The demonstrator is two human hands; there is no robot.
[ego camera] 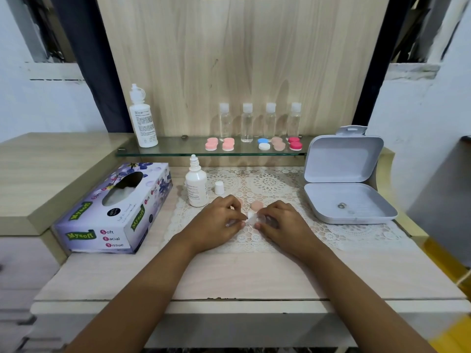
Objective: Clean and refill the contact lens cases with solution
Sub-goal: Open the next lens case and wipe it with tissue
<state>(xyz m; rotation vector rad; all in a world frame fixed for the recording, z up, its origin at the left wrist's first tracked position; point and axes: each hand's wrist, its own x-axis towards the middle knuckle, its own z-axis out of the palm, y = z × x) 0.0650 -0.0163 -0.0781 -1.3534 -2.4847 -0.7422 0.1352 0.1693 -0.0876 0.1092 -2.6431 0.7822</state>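
Note:
Both hands meet over the lace mat (267, 184) in the middle of the table. My left hand (219, 220) and my right hand (280, 222) together pinch a small white piece, seemingly a tissue on a clear lens case (251, 215); fingers hide most of it. A beige cap (256, 205) lies just behind the hands. Left of them stands an uncapped white solution bottle (196, 186), its white cap (219, 187) upright beside it. On the glass shelf (165, 152) sit several lens cases: pink (219, 144), blue-white (263, 144), beige (278, 143), red (295, 143).
A purple tissue box (114, 210) lies at the left. An open grey plastic box (344, 189) stands at the right. A tall white bottle (142, 121) and several clear small bottles (247, 123) stand on the shelf against the wooden back panel.

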